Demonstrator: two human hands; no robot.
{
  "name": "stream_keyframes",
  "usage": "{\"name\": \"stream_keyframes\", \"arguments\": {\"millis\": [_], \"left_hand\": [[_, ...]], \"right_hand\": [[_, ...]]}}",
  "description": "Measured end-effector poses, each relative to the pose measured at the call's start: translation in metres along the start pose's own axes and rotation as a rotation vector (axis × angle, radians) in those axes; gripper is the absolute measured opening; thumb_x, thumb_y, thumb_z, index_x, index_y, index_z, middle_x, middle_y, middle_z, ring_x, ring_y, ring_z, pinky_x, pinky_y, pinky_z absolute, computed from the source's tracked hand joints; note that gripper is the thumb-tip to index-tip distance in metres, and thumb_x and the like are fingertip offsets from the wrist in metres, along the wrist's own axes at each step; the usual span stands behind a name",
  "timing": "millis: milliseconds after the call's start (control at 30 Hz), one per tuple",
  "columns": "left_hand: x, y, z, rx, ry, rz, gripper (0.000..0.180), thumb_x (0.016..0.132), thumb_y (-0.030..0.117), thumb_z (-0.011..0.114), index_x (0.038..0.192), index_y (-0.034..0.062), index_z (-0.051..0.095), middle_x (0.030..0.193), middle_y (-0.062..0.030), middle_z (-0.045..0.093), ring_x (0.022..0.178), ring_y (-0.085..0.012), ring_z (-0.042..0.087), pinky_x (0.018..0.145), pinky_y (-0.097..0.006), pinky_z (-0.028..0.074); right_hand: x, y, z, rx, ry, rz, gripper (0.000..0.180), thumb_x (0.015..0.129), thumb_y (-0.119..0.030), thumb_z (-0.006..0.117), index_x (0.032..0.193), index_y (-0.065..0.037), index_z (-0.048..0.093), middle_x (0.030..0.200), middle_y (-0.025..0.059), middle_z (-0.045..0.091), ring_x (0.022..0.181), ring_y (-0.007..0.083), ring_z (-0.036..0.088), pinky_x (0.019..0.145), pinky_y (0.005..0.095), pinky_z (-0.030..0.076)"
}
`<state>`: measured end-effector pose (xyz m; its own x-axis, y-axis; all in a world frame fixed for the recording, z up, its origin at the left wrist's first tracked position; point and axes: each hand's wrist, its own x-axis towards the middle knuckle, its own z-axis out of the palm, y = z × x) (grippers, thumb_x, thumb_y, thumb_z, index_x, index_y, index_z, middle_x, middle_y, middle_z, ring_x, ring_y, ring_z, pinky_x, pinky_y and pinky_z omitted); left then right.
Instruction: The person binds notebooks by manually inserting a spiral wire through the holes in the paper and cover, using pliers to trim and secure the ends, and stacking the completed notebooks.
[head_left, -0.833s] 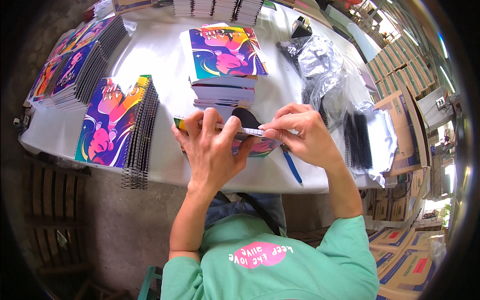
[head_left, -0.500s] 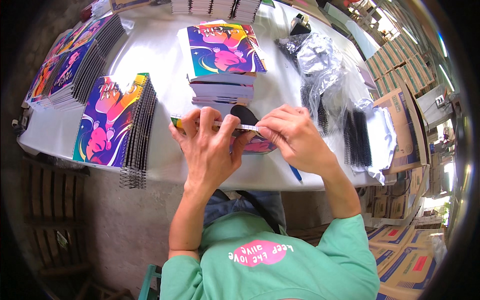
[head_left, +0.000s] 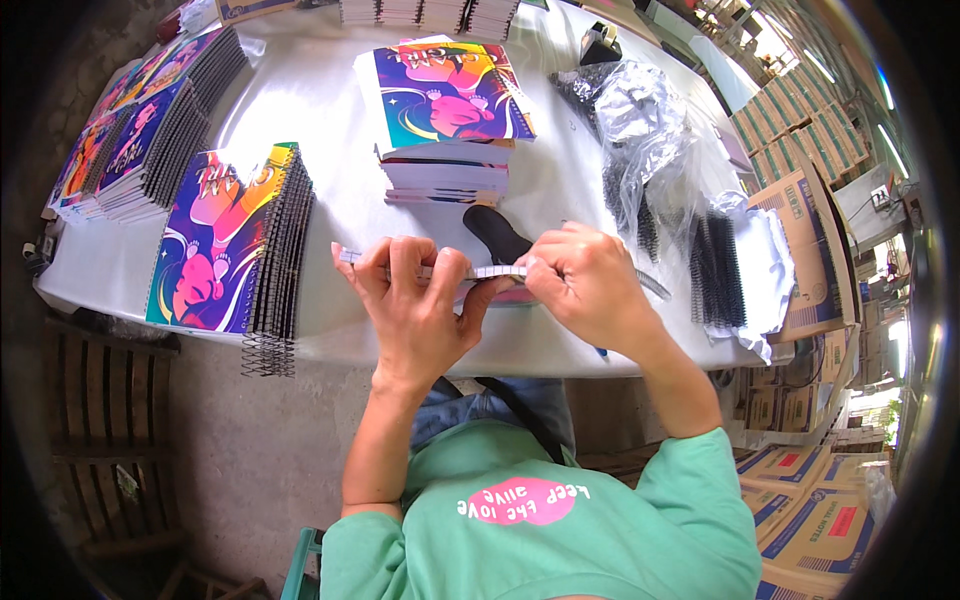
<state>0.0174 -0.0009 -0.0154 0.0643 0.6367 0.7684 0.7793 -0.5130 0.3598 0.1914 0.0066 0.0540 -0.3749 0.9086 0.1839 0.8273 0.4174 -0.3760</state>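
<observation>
So the notebook (head_left: 497, 271) is at the center of the frame, standing on edge with its page edge facing up, held between 2 bare hands. The left hand (head_left: 418, 310) is clamped on it, fingers curled over the far side, thumb on the near side. The right hand (head_left: 598, 290) is pinched together at the right end of that edge, but I can't tell if it's got paper or wire between the fingertips. There's a dark coil (head_left: 655, 286) poking out just past it, so my guess is the step here is fitting a coil along the edge. If so, the next move calls for a steady left grip and the coil lined up with the holes. Spare coils (head_left: 718, 270) sit at center right, a notebook stack (head_left: 450, 95) upper middle, coil-bound notebooks (head_left: 215, 245) at center left.
</observation>
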Motion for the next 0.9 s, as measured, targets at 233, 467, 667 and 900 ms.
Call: {"name": "stream_keyframes", "arguments": {"millis": [233, 467, 667, 900], "left_hand": [[0.001, -0.019, -0.025, -0.13, -0.151, 0.056, 0.05, 0.052, 0.049, 0.08, 0.078, 0.0121, 0.059, 0.087, -0.0073, 0.045, 0.094, -0.0289, 0.039, 0.086, -0.044, 0.03], [-0.004, -0.013, -0.022, -0.101, 0.01, -0.012, 0.061, 0.042, 0.055, 0.084, 0.077, 0.0125, 0.059, 0.115, -0.0125, 0.045, 0.113, -0.0342, 0.035, 0.094, -0.047, 0.03], [-0.002, -0.01, -0.019, -0.12, -0.002, -0.046, 0.063, 0.042, 0.056, 0.084, 0.067, 0.008, 0.053, 0.126, -0.0181, 0.042, 0.126, -0.0412, 0.025, 0.101, -0.052, 0.023], [0.002, -0.011, -0.014, -0.216, 0.005, -0.033, 0.056, 0.045, 0.053, 0.081, 0.069, 0.0079, 0.057, 0.126, -0.0182, 0.042, 0.127, -0.0429, 0.023, 0.103, -0.054, 0.021]], "right_hand": [[0.023, 0.04, -0.019, 0.544, -0.579, 0.204, 0.051, 0.089, -0.031, 0.055, 0.135, -0.013, 0.042, 0.117, 0.0105, 0.057, 0.101, 0.0255, 0.056, 0.09, 0.0342, 0.043], [0.014, 0.07, 0.079, -0.173, -0.074, 0.071, 0.06, 0.07, -0.016, 0.064, 0.128, -0.015, 0.049, 0.117, 0.0172, 0.052, 0.104, 0.0359, 0.055, 0.085, 0.0438, 0.048], [0.007, 0.071, 0.038, 1.678, 0.048, -0.074, 0.026, 0.078, -0.003, 0.061, 0.104, 0.002, 0.062, 0.096, 0.0203, 0.066, 0.088, 0.0296, 0.066, 0.082, 0.0376, 0.052], [0.004, 0.05, 0.04, 1.302, -0.075, -0.06, 0.025, 0.068, 0.012, 0.054, 0.086, 0.004, 0.07, 0.08, 0.012, 0.07, 0.074, 0.0145, 0.065, 0.073, 0.027, 0.053]]}}
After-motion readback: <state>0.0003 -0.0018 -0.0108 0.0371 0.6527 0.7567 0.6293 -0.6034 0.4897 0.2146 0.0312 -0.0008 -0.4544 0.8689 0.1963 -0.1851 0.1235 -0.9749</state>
